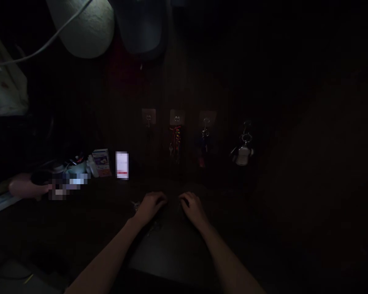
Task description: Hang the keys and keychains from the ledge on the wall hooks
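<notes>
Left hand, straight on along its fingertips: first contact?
Probably the right hand, whose fingertips face those of the left hand across a small gap. Depth is unclear in this single view, and it's too dark to rule out something small between them.

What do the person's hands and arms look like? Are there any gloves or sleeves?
The left hand and right hand are bare, without gloves. The forearms widen away from the wrists, with no sleeves in view. It's too dark for small markings.

a small, shiny metallic cluster (135,206) lies beside the left hand (151,203).
</notes>
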Tool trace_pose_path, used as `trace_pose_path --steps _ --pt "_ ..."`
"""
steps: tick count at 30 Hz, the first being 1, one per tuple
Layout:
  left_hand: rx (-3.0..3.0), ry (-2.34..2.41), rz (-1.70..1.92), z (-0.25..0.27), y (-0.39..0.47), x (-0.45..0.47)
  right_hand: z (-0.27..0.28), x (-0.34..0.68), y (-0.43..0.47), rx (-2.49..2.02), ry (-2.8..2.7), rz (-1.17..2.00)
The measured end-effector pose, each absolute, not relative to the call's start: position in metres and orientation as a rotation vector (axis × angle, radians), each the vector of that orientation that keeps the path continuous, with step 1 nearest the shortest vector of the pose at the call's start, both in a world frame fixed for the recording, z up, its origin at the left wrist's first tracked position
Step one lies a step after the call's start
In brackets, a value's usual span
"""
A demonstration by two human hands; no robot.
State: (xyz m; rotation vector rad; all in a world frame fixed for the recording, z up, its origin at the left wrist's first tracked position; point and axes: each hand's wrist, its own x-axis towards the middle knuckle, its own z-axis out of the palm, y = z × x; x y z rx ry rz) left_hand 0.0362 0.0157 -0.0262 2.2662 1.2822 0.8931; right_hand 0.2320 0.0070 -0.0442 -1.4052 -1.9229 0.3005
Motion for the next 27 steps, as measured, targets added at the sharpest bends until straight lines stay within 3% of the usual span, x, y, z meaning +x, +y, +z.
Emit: trace_pose_path --steps 9,20,27 --pt "1.736 1.372 1.267 -0.030 0.007 0.064 -0.037 0.217 -0.003 -1.251 -1.887 0.415" --pt "1.532 1.079 1.301 -0.023 -0.006 0.062 -0.024 0.214 -0.001 -1.124 -1.348 0.888" --pt "1.566 1.124 1.216 -0.030 -0.002 0.063 -0.026 0.210 0.001 -1.061 -1.196 1.018"
